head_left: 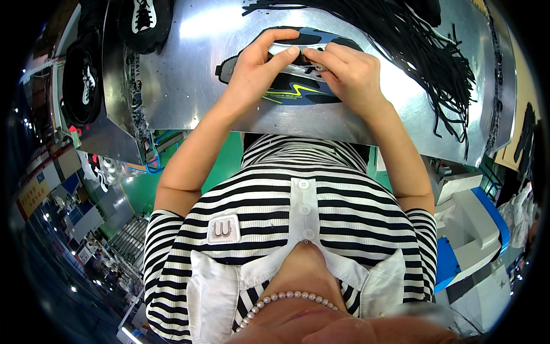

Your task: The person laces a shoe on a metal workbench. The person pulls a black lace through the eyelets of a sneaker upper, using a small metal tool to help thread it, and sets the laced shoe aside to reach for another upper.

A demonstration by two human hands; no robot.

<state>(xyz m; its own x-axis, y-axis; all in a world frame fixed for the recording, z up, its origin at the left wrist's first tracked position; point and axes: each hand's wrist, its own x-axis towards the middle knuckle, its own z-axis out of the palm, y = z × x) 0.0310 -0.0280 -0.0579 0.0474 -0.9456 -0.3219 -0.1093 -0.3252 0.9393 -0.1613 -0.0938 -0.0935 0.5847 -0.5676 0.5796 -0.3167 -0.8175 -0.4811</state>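
Note:
A dark blue, black and grey shoe upper [309, 96] with yellow zigzag lines lies sideways on the metal table [189, 86] in front of me. From its left, my left hand [259, 66] grips it, the index finger stretched along the far side and the thumb bent over the pale opening in the middle. Thumb and fingertips of my right hand [354, 74] are pinched together over the eyelet area, almost meeting the left thumb. Whatever sits between those right fingertips is hidden, though a small pale piece shows below them.
Loose black shoelaces [412, 51] spread in a thick bundle over the table's right side. On the left are a black shoe with white lacing [144, 23] and another black shoe [86, 86]. A white and blue plastic bin [472, 223] stands at the lower right.

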